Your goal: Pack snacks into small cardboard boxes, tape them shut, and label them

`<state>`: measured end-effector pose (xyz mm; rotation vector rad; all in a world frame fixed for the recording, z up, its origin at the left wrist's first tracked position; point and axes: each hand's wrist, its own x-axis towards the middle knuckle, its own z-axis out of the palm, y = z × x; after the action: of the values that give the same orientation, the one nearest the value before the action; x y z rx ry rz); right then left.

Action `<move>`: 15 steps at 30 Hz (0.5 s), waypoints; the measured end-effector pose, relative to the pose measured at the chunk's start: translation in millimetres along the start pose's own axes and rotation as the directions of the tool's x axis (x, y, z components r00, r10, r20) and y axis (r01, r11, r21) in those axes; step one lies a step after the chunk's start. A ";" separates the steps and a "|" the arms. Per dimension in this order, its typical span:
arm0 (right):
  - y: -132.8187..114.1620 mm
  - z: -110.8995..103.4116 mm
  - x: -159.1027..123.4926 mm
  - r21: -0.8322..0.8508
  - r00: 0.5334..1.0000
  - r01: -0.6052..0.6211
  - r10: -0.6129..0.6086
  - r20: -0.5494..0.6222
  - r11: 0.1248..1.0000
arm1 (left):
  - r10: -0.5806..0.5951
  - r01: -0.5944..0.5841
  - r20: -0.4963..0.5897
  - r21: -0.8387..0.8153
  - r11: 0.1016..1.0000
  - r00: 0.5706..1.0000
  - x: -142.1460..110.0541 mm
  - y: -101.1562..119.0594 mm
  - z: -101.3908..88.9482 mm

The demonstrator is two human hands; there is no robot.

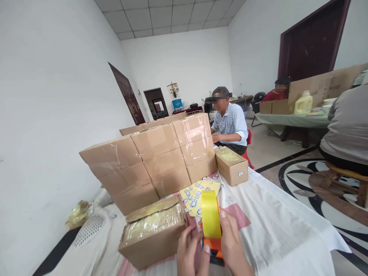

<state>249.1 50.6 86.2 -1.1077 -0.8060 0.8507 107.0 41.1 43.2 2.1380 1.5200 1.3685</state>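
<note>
An orange tape dispenser (213, 244) with a wide roll of yellow tape (211, 212) is upright over the front of the cloth-covered table. My right hand (233, 245) grips its right side, thumb and fingers wrapped around the frame. On its other side, my left hand (191, 251) has bent fingers and a thumb against the lower part; the exact contact is partly hidden. Left of my hands sits a cardboard box (155, 235) with shiny tape across its top. Beyond the dispenser lies a yellow sheet (193, 197) of small blue-and-white stickers.
A wall of stacked cardboard boxes (163, 161) rises behind the sheet. Another taped box (232, 168) stands at the table's right edge. A person in a light shirt (232, 120) sits beyond. To the right, a jug (303, 103) stands on another table near two more people.
</note>
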 end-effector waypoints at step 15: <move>11.0 2.5 39.2 -0.203 0.989 0.083 -0.105 -0.100 0.976 | -0.226 0.303 0.220 -0.435 0.848 0.949 6.4 29.0 8.5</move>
<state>262.7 88.7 81.0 -1.2705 -0.8579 0.6337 132.7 35.9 59.6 1.6312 1.2152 1.2675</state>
